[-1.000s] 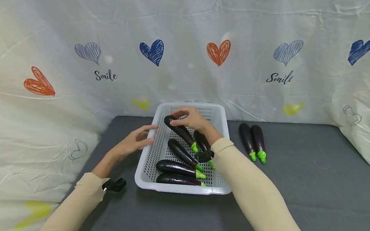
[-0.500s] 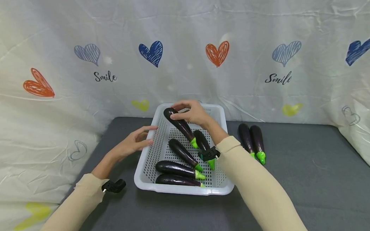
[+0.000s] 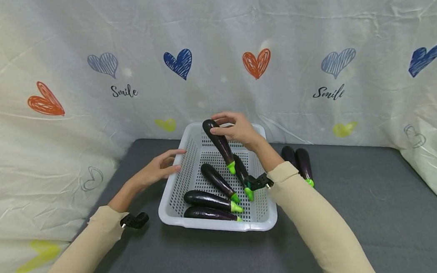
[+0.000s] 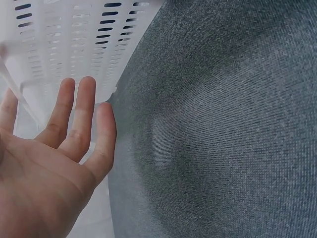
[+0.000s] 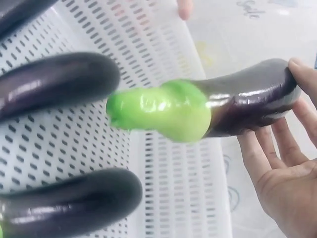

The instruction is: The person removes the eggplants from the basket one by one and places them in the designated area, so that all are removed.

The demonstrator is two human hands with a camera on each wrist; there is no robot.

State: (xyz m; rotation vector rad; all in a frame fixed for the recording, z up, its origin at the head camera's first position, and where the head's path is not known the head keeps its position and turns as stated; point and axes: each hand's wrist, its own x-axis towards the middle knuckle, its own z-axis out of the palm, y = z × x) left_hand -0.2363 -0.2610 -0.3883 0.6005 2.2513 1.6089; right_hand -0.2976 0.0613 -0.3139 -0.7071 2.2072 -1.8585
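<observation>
The right hand [image 3: 240, 131] pinches a glossy dark-purple plastic eggplant with a green stem [image 3: 220, 144] by its tip, lifted over the white perforated plastic basket [image 3: 216, 226]. Four eggplants lie inside; two more rest on the grey cloth at 3 o'clock. The left hand [image 3: 156, 169], fingers relaxed and straight, steadies the basket's 9 o'clock wall

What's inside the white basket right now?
Four eggplants lie in the white basket; one eggplant is partly hidden behind the raised eggplant that the right hand holds above it.
</observation>
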